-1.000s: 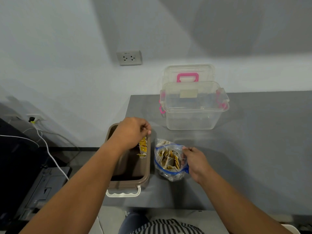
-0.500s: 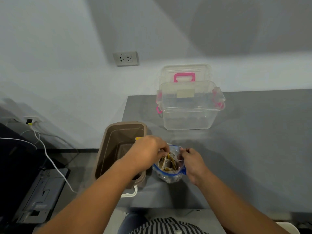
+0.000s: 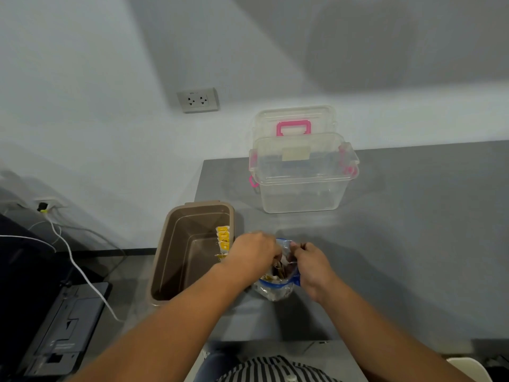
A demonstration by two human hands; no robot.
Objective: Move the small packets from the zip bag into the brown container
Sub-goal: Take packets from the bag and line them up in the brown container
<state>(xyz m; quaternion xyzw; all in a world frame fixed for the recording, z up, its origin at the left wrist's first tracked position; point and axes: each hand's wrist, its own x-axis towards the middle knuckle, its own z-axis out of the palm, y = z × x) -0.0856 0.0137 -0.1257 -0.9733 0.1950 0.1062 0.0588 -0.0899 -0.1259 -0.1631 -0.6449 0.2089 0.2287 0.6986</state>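
From where I sit, the zip bag [image 3: 274, 290] stands on the grey table [image 3: 413, 244] just beside the brown container [image 3: 176, 244], mouth up, with both hands working at its opening. My right hand [image 3: 312, 264] pinches the far side of the bag's rim and holds the mouth apart. My left hand [image 3: 252, 253] is bent down over the opening with its fingers curled inside. The knuckles hide the fingertips, so I cannot tell whether they have closed on a packet yet. The small packets [image 3: 277, 271] left in the bag look like flat paper sachets, jumbled and standing on edge. A few yellow packets [image 3: 223, 238] already lean against the container's right inner wall. I judge these things to be very light and thin, stiff enough to pinch by an edge but apt to slide against one another and cling to the soft film. The bag itself is limp and would collapse or tip if the rim were let go. The best hold is a fingertip pinch on a packet's upper edge, lifted straight out, while the other hand steadies the rim. A clear box [image 3: 303, 186] stands well apart behind.
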